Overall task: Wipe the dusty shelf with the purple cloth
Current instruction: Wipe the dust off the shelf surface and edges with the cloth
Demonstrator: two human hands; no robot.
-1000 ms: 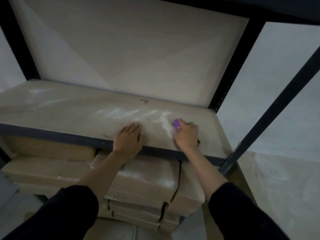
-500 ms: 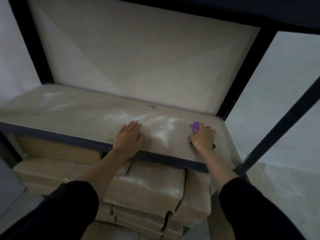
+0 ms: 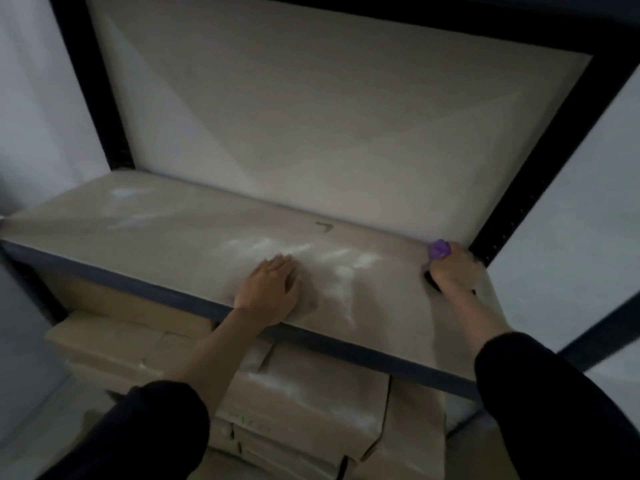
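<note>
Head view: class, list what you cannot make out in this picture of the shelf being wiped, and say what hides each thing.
Purple cloth: head view, mostly covered by the right hand gripping it; only a bunched tip shows.
Shelf: left end cut off by the picture's edge.
Dark mark on the shelf: too small and blurred to read.
Boxes below: backs hidden under the shelf.

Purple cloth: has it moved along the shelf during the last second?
Yes. The purple cloth, gripped by the right hand, slid right, from the dust streaks to the black rear post.
</note>
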